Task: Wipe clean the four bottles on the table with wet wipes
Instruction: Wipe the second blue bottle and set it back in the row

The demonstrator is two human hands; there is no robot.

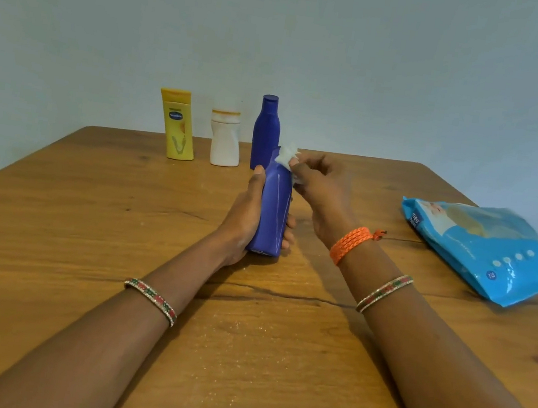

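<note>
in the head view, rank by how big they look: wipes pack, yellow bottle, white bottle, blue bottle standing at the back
1. wipes pack, though it lies nearer the camera, which may flatter it
2. blue bottle at the back and yellow bottle: too alike to rank, and the blue one's base is hidden
3. white bottle, clearly shortest

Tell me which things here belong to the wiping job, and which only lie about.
Job: blue plastic bottle in left hand; white wet wipe in right hand; standing blue bottle; white bottle; yellow bottle; blue wipes pack.
Lying about: nothing visible on the wooden table.
</note>
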